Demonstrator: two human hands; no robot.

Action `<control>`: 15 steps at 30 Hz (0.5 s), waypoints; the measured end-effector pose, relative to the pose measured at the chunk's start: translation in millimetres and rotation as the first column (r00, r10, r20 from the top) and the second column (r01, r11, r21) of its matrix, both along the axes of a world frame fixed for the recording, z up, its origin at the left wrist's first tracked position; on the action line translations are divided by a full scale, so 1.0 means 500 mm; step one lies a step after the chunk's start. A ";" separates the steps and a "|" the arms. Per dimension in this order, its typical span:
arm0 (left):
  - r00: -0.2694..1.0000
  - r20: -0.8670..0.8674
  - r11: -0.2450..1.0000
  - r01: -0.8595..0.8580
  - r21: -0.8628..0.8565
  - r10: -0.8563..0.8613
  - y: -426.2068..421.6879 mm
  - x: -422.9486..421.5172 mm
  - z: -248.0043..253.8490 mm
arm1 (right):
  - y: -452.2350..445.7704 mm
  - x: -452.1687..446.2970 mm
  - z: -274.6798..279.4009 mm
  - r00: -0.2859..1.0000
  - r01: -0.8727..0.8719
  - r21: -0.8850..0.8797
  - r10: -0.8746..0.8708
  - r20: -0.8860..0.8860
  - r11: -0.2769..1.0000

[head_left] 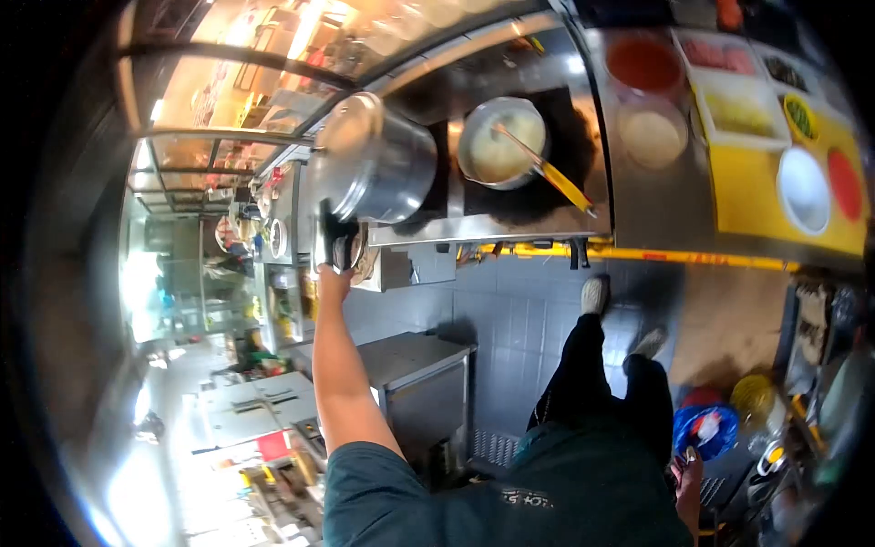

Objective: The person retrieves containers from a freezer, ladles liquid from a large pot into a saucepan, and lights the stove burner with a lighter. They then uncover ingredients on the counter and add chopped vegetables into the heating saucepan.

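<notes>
My left hand (335,278) is stretched forward, its fingers closed around a black object (339,235), too blurred to name, beside a large lidded metal pot (392,164). The pot stands at the left end of the stove. To its right, a smaller pot (501,144) holds a pale, cloudy liquid. A yellow-handled utensil (567,189) leans in that pot, its handle over the rim. My right hand (688,479) hangs low at my side near a blue-lined bin (715,430). Its fingers look curled, and what they hold, if anything, I cannot make out.
Right of the stove, the counter bears a tub of red sauce (644,64), a tub of pale contents (653,134), a white bowl (803,190) and a yellow board (743,196). A steel cabinet (424,392) stands on the left. A brown mat (729,319) covers part of the floor.
</notes>
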State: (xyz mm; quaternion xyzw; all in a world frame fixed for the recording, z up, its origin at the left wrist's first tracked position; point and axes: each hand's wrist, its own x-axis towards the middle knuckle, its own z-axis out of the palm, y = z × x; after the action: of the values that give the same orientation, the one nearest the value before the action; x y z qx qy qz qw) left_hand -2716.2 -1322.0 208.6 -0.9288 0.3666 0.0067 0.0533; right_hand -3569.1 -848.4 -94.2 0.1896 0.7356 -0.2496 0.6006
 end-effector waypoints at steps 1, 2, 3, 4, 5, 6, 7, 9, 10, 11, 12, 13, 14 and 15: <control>0.995 -0.098 0.999 -0.001 0.046 0.006 0.000 -0.007 0.022 | -0.029 -0.018 0.002 1.000 0.001 -0.082 0.002 0.030 0.997; 0.996 -0.083 0.993 0.030 0.118 -0.020 -0.008 -0.013 0.054 | -0.052 -0.030 0.009 1.000 0.021 -0.150 -0.020 0.013 0.988; 0.996 -0.070 0.980 0.061 0.188 -0.049 -0.020 -0.042 0.099 | -0.075 -0.032 0.006 0.999 0.026 -0.172 -0.033 -0.038 0.985; 0.995 -0.059 0.962 0.094 0.255 -0.081 -0.033 -0.071 0.143 | -0.083 -0.039 -0.009 0.995 0.034 -0.185 -0.051 -0.087 0.982; 0.989 -0.003 0.966 0.148 0.214 -0.151 -0.061 -0.054 0.168 | -0.086 -0.046 -0.024 0.995 0.035 -0.196 -0.053 -0.088 0.980; 0.975 0.058 0.963 0.201 0.177 -0.214 -0.091 -0.033 0.191 | -0.089 -0.055 -0.046 0.995 0.035 -0.206 -0.054 -0.088 0.978; 0.956 0.009 0.956 0.293 -0.001 -0.293 -0.122 -0.021 0.221 | -0.093 -0.066 -0.078 0.995 0.039 -0.217 -0.059 -0.085 0.975; 0.888 0.031 0.863 0.454 -0.222 -0.459 -0.205 -0.001 0.270 | -0.092 -0.089 -0.146 0.994 -0.001 -0.238 -0.026 -0.109 0.971; 0.844 0.090 0.807 0.534 -0.253 -0.530 -0.254 0.008 0.280 | -0.100 -0.088 -0.155 0.993 -0.022 -0.244 -0.008 -0.121 0.970; 0.815 0.113 0.767 0.575 -0.284 -0.569 -0.305 0.026 0.275 | -0.131 -0.067 -0.137 0.965 -0.192 -0.201 0.148 -0.216 0.961; 0.784 0.137 0.725 0.615 -0.311 -0.606 -0.356 0.043 0.265 | -0.142 -0.052 -0.138 0.945 -0.253 -0.251 0.183 -0.271 0.934; 0.763 0.163 0.699 0.641 -0.317 -0.625 -0.404 0.056 0.251 | -0.143 -0.041 -0.147 0.921 -0.313 -0.294 0.213 -0.327 0.903; 0.742 0.188 0.674 0.666 -0.320 -0.644 -0.447 0.068 0.233 | -0.141 -0.030 -0.147 0.893 -0.373 -0.328 0.239 -0.382 0.868; 0.718 0.215 0.646 0.692 -0.322 -0.662 -0.478 0.077 0.220 | -0.158 -0.002 -0.109 0.902 -0.361 -0.313 0.243 -0.357 0.878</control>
State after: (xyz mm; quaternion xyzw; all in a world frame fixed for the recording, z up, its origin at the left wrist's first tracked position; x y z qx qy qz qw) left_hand -2677.5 -1561.2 318.6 -0.7154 0.6785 -0.1208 -0.1150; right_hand -3570.0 -927.1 -148.7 -0.0872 0.7796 -0.3125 0.5357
